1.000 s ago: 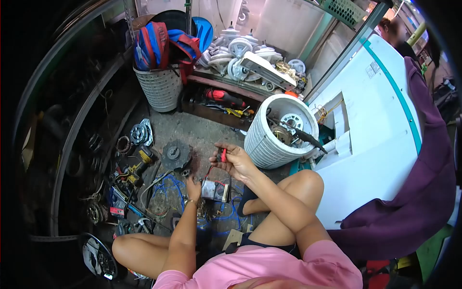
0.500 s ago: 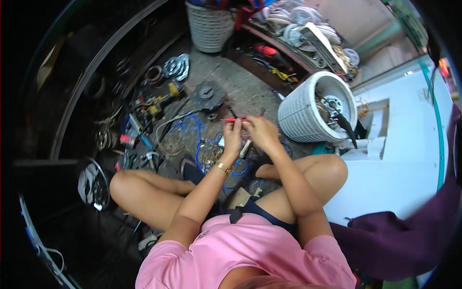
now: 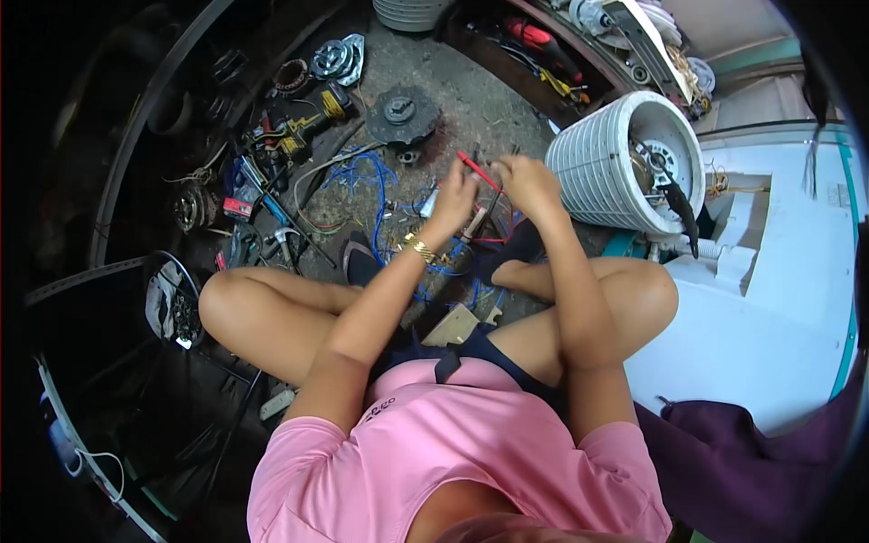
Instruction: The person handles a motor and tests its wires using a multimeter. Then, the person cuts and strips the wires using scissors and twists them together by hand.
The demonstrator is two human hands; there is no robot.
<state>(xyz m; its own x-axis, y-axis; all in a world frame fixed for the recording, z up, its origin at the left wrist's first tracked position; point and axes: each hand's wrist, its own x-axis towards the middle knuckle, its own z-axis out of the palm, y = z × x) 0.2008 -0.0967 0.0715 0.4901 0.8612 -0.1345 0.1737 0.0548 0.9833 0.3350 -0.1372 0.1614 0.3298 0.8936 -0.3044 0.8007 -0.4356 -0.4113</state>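
My left hand point(image 3: 455, 197), with a gold watch point(image 3: 418, 246) on its wrist, is up over the floor between my feet. Its fingers are smeared by motion. A thin red stick-like piece point(image 3: 480, 172) slants across from the left fingertips to my right hand point(image 3: 529, 187). The right fingers are curled closed at the piece's lower end. Something small and dark pokes up above those fingers. Below the hands, a thin red wire point(image 3: 490, 240) loops down toward the floor. Blue wire point(image 3: 380, 204) lies tangled to the left, among small scraps.
A round dark metal part point(image 3: 403, 115) lies ahead on the floor. A yellow-black power drill point(image 3: 312, 118) and several hand tools are at the left. At the right a white ribbed basket point(image 3: 584, 167) leans, holding metal parts. A white panel point(image 3: 778, 317) stands beyond it.
The red piece has swung from nearly level to a steep slant. My hands have moved slightly apart, with the right farther right. The view has shifted, so the basket appears higher and farther right.
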